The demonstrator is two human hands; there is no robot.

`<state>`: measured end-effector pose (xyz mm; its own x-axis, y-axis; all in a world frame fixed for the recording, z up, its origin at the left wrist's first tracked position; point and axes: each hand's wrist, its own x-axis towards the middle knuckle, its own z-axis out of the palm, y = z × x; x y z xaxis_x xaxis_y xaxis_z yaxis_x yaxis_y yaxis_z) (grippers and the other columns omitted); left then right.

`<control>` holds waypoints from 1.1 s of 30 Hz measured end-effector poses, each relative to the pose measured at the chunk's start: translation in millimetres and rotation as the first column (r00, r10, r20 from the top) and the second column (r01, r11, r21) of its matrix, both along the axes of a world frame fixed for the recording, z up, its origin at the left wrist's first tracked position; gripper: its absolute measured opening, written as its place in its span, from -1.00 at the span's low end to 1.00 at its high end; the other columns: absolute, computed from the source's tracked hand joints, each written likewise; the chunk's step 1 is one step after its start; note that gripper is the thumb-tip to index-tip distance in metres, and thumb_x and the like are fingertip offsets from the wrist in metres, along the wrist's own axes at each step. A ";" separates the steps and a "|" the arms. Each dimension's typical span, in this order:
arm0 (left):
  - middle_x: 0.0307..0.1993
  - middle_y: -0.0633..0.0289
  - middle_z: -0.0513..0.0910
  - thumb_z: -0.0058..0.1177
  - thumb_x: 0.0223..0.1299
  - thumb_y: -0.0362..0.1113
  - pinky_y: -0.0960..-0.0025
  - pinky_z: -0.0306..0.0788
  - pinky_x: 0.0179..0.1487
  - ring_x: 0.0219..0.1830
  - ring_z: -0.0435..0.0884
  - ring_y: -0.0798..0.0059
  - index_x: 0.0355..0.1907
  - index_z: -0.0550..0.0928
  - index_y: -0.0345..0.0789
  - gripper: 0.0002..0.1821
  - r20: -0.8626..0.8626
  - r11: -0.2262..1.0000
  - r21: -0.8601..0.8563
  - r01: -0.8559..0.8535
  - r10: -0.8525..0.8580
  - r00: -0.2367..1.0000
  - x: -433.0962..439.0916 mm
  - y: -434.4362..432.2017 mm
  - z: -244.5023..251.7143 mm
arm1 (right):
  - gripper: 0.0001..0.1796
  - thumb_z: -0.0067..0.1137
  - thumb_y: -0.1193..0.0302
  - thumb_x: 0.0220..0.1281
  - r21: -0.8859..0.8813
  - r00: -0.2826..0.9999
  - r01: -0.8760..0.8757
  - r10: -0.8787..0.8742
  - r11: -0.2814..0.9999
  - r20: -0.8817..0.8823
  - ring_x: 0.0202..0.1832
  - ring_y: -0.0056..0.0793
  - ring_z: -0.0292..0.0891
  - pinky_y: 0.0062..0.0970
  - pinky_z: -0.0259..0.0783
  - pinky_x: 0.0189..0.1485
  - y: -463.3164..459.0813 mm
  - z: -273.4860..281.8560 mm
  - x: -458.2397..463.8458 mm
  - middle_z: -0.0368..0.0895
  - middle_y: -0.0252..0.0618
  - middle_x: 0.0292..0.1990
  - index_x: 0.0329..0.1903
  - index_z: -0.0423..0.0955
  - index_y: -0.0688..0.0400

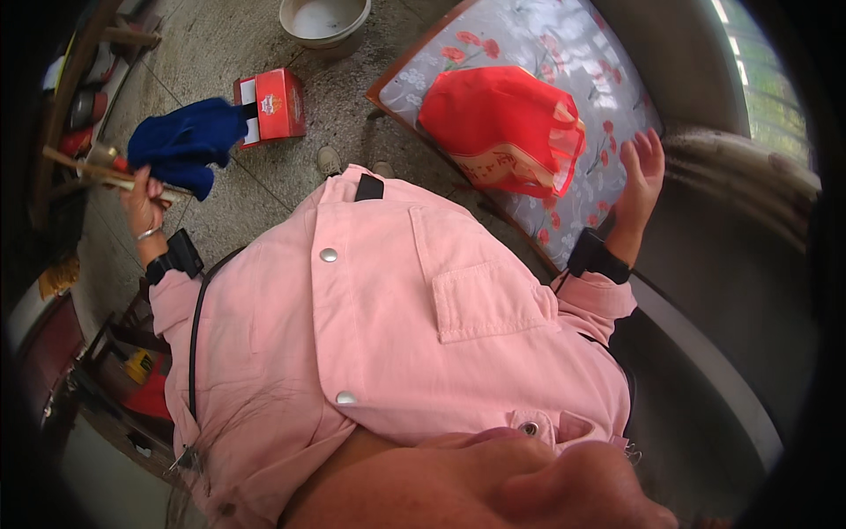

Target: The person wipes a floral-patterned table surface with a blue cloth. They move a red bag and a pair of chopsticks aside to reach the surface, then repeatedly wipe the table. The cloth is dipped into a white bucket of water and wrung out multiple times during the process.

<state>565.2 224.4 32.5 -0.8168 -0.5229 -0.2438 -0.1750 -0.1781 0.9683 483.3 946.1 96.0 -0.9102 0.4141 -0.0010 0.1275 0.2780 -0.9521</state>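
My left hand is at the left, its fingers closed around a thin pale rod. A brown wooden stick lies along the rod there, partly blurred. Just beyond the fingers is a dark blue cloth against the rod; whether the hand also grips it I cannot tell. The cloth's far end overlaps a red cardboard box with white inner flaps. At the right, my right hand is raised with fingers apart, holding nothing. Nearest to it is a table with a floral cover, bearing a red carrier bag on its side.
A pale basin stands on the speckled floor at the top. Wooden furniture with assorted items lines the left edge. A dark chair with red and yellow things is at lower left. Beside the table are a wall and a bright window.
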 end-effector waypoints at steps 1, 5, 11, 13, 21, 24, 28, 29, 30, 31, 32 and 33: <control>-0.65 0.41 0.36 0.18 0.17 -0.45 0.55 0.18 -0.54 -0.67 0.28 0.68 -0.44 0.43 -0.25 -0.80 -0.026 0.999 -0.013 -0.043 0.042 0.999 0.8 -4.8 -0.9 | -0.20 0.36 0.46 0.07 -0.008 0.993 -0.012 0.013 1.000 0.119 0.08 -0.36 0.43 -0.48 0.44 0.05 24.0 -17.1 11.4 0.39 -0.05 0.13 0.36 0.17 0.21; -0.69 0.42 0.31 0.19 0.19 -0.41 0.52 0.18 -0.51 -0.65 0.23 0.67 -0.48 0.41 -0.24 -0.76 -0.057 0.980 -0.050 -0.191 0.188 0.980 1.5 -32.8 4.0 | 0.17 0.55 0.23 -0.17 0.258 0.769 -0.176 -0.031 0.950 0.639 0.18 -0.27 0.33 -0.40 0.38 0.11 36.4 -94.3 50.2 0.35 0.00 0.18 0.45 -0.03 0.22; -0.72 0.40 0.26 0.17 0.25 -0.35 0.48 0.19 -0.45 -0.63 0.19 0.62 -0.58 0.40 -0.24 -0.69 -0.097 0.937 -0.060 -0.343 0.337 0.937 6.5 -52.6 13.3 | 0.30 0.62 0.07 -0.38 -0.128 0.824 -0.204 0.241 0.971 0.512 0.30 -0.15 0.21 -0.26 0.16 0.32 -16.4 -175.4 62.4 0.28 0.09 0.26 0.42 0.00 0.28; -0.72 0.39 0.25 0.17 0.25 -0.35 0.48 0.20 -0.45 -0.63 0.19 0.62 -0.57 0.39 -0.24 -0.69 -0.053 0.940 -0.017 -0.341 0.340 0.939 4.6 -52.3 15.0 | 0.32 0.62 0.03 -0.41 -0.008 0.850 -0.320 0.290 0.948 0.440 0.31 -0.11 0.20 -0.27 0.15 0.34 -20.6 -182.7 57.9 0.26 0.12 0.27 0.41 0.02 0.29; -0.70 0.37 0.34 0.15 0.23 -0.37 0.51 0.35 -0.59 -0.59 0.40 0.64 -0.60 0.45 -0.28 -0.72 0.081 0.866 -0.210 -0.455 0.479 0.874 5.2 -25.1 18.2 | -0.27 0.38 0.01 -0.07 0.623 0.928 -0.317 0.099 0.715 0.358 -0.03 0.07 0.50 -0.09 0.38 0.05 -21.9 -178.1 28.8 0.61 0.09 -0.14 0.09 0.47 0.23; -0.69 0.40 0.37 0.31 0.06 -0.42 0.57 0.18 -0.63 -0.73 0.29 0.66 -0.38 0.57 -0.32 -0.83 -0.118 0.885 -0.092 -0.456 0.445 0.888 3.1 -15.3 15.8 | -0.49 0.34 0.13 0.09 0.141 0.954 -0.068 0.023 0.988 0.299 -0.33 -0.26 0.56 -0.28 0.47 -0.25 -16.7 -190.0 11.0 0.66 -0.06 -0.30 -0.06 0.56 0.28; -0.65 0.44 0.35 0.27 0.09 -0.45 0.54 0.21 -0.62 -0.70 0.30 0.67 -0.31 0.43 -0.18 -0.73 -0.184 0.882 0.028 -0.470 0.467 0.865 -0.7 -8.0 15.2 | -0.47 0.32 0.15 0.13 0.242 0.962 -0.031 -0.037 0.970 0.272 -0.32 -0.36 0.51 -0.39 0.46 -0.23 10.3 -224.0 -26.2 0.64 -0.12 -0.27 -0.04 0.49 0.35; -0.63 0.44 0.35 0.27 0.10 -0.45 0.53 0.22 -0.61 -0.70 0.31 0.67 -0.28 0.42 -0.16 -0.72 -0.212 0.890 0.025 -0.456 0.451 0.867 -0.7 -7.1 14.9 | -0.40 0.34 0.11 0.10 0.137 0.957 -0.018 -0.023 0.990 0.291 -0.31 -0.32 0.52 -0.37 0.46 -0.21 16.5 -233.9 -34.1 0.64 -0.09 -0.26 -0.01 0.47 0.37; -0.61 0.44 0.37 0.26 0.10 -0.45 0.51 0.24 -0.61 -0.70 0.31 0.67 -0.28 0.43 -0.16 -0.72 -0.196 0.885 0.012 -0.465 0.458 0.867 0.6 -7.3 15.1 | -0.32 0.37 0.09 0.06 0.264 0.939 0.023 -0.111 0.964 0.324 -0.26 -0.27 0.53 -0.38 0.47 -0.16 25.4 -237.3 -39.5 0.62 -0.06 -0.20 0.05 0.42 0.38; -0.60 0.44 0.38 0.25 0.10 -0.46 0.51 0.25 -0.60 -0.70 0.32 0.68 -0.28 0.44 -0.16 -0.73 -0.206 0.881 -0.001 -0.473 0.463 0.862 1.5 -7.5 13.5 | -0.23 0.40 0.07 0.02 0.341 0.925 0.080 -0.198 0.936 0.325 -0.21 -0.23 0.54 -0.38 0.47 -0.10 31.6 -241.9 -44.3 0.61 -0.02 -0.14 0.12 0.37 0.39; -0.59 0.45 0.39 0.25 0.10 -0.46 0.51 0.25 -0.60 -0.71 0.32 0.68 -0.27 0.44 -0.16 -0.73 -0.201 0.876 0.002 -0.483 0.473 0.858 2.8 -8.3 13.2 | -0.17 0.42 0.06 -0.02 0.513 0.887 0.082 -0.297 0.855 0.353 -0.17 -0.23 0.53 -0.38 0.48 -0.08 35.7 -243.9 -49.1 0.58 -0.01 -0.09 0.16 0.32 0.38; -0.59 0.45 0.40 0.25 0.10 -0.46 0.52 0.25 -0.60 -0.71 0.32 0.69 -0.27 0.44 -0.16 -0.73 -0.202 0.874 0.009 -0.486 0.478 0.855 4.5 -9.1 10.7 | -0.11 0.44 0.06 -0.05 0.653 0.857 0.078 -0.385 0.753 0.342 -0.13 -0.22 0.52 -0.38 0.48 -0.05 38.5 -245.2 -52.3 0.55 0.00 -0.03 0.21 0.28 0.37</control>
<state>569.7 215.3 43.1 -0.4880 -0.8693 -0.0779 0.1124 -0.1511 0.9821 431.0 984.6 -149.2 -0.7477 0.6627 -0.0411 0.6153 0.6683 -0.4180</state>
